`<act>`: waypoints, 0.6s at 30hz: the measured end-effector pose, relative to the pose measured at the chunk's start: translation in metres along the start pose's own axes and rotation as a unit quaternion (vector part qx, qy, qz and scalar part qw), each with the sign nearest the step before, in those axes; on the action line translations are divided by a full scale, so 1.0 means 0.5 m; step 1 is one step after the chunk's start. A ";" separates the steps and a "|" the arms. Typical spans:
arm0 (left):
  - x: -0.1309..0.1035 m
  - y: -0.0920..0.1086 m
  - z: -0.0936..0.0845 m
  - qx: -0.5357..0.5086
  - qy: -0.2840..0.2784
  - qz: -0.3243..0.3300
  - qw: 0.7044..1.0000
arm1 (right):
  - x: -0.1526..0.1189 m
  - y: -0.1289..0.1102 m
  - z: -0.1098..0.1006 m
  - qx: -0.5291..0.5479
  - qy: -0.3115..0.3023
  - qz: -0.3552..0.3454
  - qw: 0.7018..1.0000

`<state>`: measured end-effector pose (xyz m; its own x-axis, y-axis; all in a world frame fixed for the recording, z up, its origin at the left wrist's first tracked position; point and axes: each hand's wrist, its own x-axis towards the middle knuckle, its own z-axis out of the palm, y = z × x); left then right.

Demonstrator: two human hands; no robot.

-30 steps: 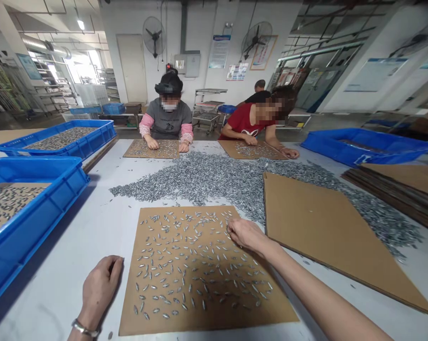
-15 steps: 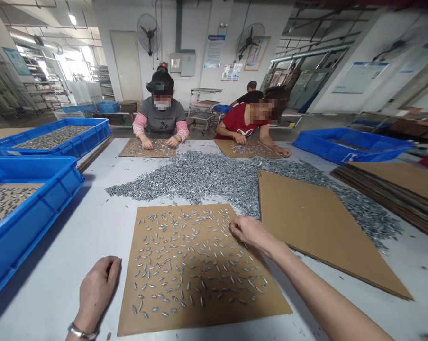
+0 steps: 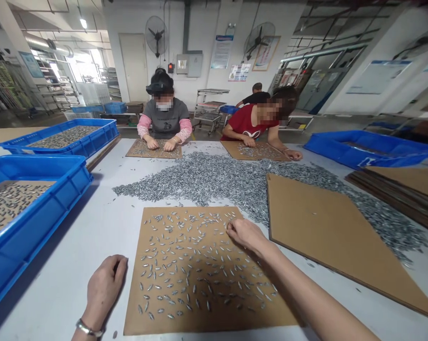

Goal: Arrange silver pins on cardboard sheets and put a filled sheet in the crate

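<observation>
A brown cardboard sheet (image 3: 135,312) lies flat before me, covered with many small silvery spindle-shaped metal pieces (image 3: 194,246). My right hand (image 3: 247,234) is over the sheet's far right part, thumb and fingertips pinched together low among the pieces. Whatever is between those fingertips is too small to make out. To the left of the sheet, my left hand (image 3: 105,286) rests on the white table with its fingers curled under, apart from the cardboard. A metal bracelet (image 3: 88,328) circles that wrist.
A wide heap of metal pieces (image 3: 214,177) spreads beyond the sheet. Bare cardboard sheets (image 3: 327,227) are stacked at right, more cardboard (image 3: 409,182) behind. Blue trays (image 3: 57,173) line the left; another blue tray (image 3: 341,147) stands far right. Two co-workers (image 3: 166,118) handle pieces opposite.
My right hand has shifted slightly left over the sheet, still pinched. My left hand stays by the sheet. The whole view has swung a little left. One co-worker's hands have come closer together.
</observation>
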<state>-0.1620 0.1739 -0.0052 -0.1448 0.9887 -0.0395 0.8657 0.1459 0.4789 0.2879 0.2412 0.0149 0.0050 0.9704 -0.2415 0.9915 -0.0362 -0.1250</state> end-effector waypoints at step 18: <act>-0.002 0.008 0.000 0.002 0.003 0.011 1.000 | -0.005 0.018 0.036 -0.026 -0.020 -0.137 0.990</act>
<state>-0.1586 0.1733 -0.0031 -0.1279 0.9915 -0.0237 0.8704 0.1237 0.4767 0.2946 0.2345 -0.0028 -0.2685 0.9320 -0.2435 0.9605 0.2400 -0.1405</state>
